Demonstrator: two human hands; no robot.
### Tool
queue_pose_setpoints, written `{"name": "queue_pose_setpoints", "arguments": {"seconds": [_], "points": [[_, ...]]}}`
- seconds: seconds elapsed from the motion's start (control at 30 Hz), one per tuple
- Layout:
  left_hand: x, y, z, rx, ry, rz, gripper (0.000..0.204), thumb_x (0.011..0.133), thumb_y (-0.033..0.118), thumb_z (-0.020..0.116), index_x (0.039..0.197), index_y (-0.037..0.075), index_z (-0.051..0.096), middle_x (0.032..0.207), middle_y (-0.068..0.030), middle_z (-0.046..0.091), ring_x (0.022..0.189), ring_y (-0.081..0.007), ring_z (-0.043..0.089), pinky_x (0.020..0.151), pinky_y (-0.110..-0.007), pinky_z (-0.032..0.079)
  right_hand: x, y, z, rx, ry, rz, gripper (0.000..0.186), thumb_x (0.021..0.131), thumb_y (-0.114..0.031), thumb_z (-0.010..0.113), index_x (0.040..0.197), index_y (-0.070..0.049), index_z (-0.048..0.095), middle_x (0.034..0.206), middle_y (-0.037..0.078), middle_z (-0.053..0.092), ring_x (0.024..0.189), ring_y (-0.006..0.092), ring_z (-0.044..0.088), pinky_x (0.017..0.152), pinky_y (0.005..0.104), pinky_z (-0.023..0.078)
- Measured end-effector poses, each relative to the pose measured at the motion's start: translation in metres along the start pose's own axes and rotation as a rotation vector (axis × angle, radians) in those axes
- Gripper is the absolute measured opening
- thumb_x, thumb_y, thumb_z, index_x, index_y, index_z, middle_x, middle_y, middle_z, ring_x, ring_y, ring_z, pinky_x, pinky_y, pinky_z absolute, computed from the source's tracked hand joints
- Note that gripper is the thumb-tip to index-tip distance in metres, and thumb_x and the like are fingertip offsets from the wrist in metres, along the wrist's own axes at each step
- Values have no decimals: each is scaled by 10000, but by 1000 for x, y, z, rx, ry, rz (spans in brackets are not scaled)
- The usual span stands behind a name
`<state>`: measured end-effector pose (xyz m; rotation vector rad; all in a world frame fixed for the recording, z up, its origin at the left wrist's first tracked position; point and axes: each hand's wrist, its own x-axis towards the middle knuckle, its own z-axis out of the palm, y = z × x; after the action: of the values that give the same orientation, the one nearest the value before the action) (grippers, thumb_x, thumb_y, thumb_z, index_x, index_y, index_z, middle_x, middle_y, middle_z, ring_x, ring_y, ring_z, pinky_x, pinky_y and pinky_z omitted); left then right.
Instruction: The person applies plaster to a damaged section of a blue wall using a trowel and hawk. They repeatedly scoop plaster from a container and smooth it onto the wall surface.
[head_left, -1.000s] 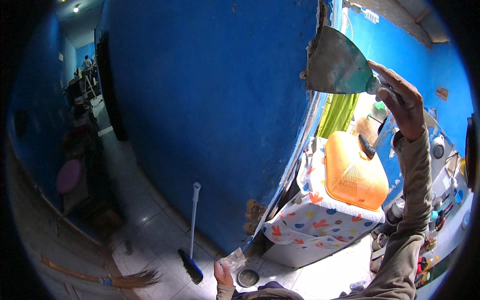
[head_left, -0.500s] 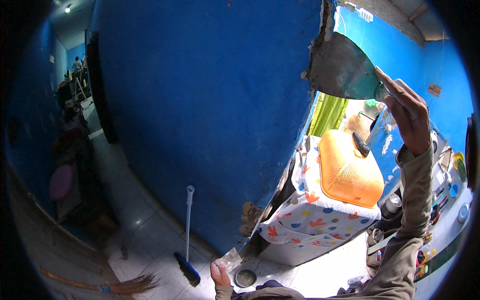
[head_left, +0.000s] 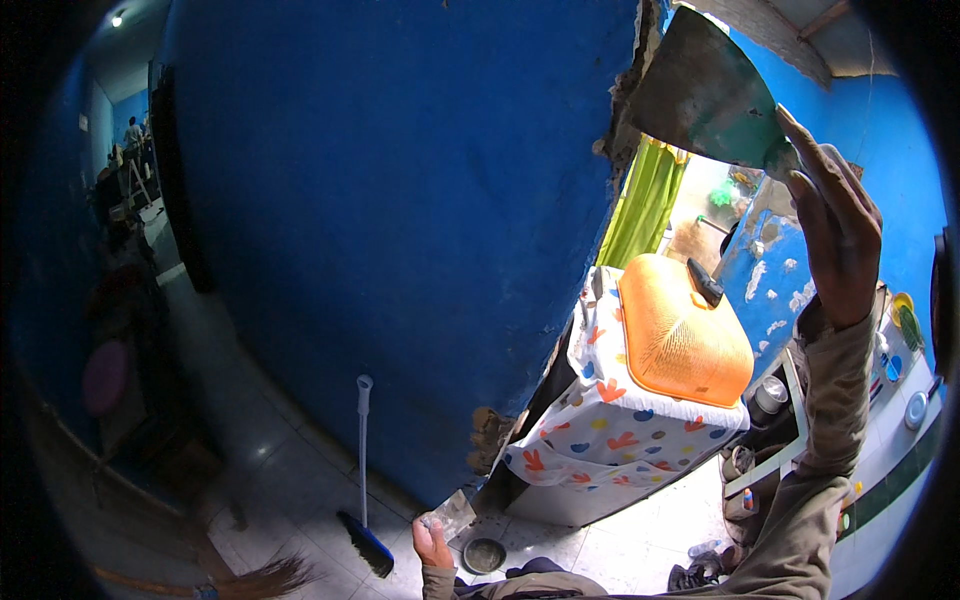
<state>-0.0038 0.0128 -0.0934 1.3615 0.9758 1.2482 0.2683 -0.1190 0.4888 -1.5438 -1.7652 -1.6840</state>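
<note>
Your right grip [head_left: 842,230], upper right of the frame, is closed on the handle end of a wide scraper [head_left: 708,95]; the fingers hide most of that handle. The scraper's grey, green-smeared blade reaches to the broken wall edge [head_left: 624,120] at upper centre-right; contact between the two cannot be determined from this view. Your left grip [head_left: 432,545], low centre, pinches a flat greyish piece [head_left: 454,516]; its kind is hard to make out. The straw broom [head_left: 262,579] at lower left is cropped by the dark rim, and the objects along the far left sit in shadow. As to edges, the blue wall [head_left: 400,220] ends in a ragged line running from upper centre-right to lower centre. Below the blade, a gap separates it from the orange cover [head_left: 680,335]. On the floor [head_left: 556,548], the round pan [head_left: 484,557] shows just right of your left grip, the long-handled brush [head_left: 364,460] to its left.
</note>
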Motion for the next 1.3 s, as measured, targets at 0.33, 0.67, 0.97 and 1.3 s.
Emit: {"name": "queue_pose_setpoints", "arguments": {"seconds": [0.33,0.67,0.97,1.3], "points": [[-7,-11,0,-55,-6,-58,298,948,256,541,1036,-29,546,918,-127,575,844,-239,546,791,-364,452,6,15,-10,-214,2,-55,368,883,-3,645,1246,-63,646,1051,143,683,905,223,677,793,318,546],[3,-11,-5,-25,-15,-33,311,954,271,530,1028,-31,542,910,-135,568,840,-238,535,787,-364,447,12,-7,-3,123,-128,40,363,910,-20,619,1270,-67,625,1067,148,681,952,256,683,825,338,559],[2,-13,-5,7,-7,3,325,959,287,537,1030,-30,546,924,-144,581,852,-249,552,791,-369,450,16,32,-9,-68,-104,-27,352,946,-77,594,1296,-108,605,1151,163,663,1019,278,677,825,365,570],[7,-4,-9,10,-13,8,246,945,208,520,1018,-26,546,900,-142,571,823,-256,543,771,-372,450,2,-12,-4,-37,2,51,346,887,-30,656,1233,-35,640,1056,155,690,928,249,687,819,342,546]]}}
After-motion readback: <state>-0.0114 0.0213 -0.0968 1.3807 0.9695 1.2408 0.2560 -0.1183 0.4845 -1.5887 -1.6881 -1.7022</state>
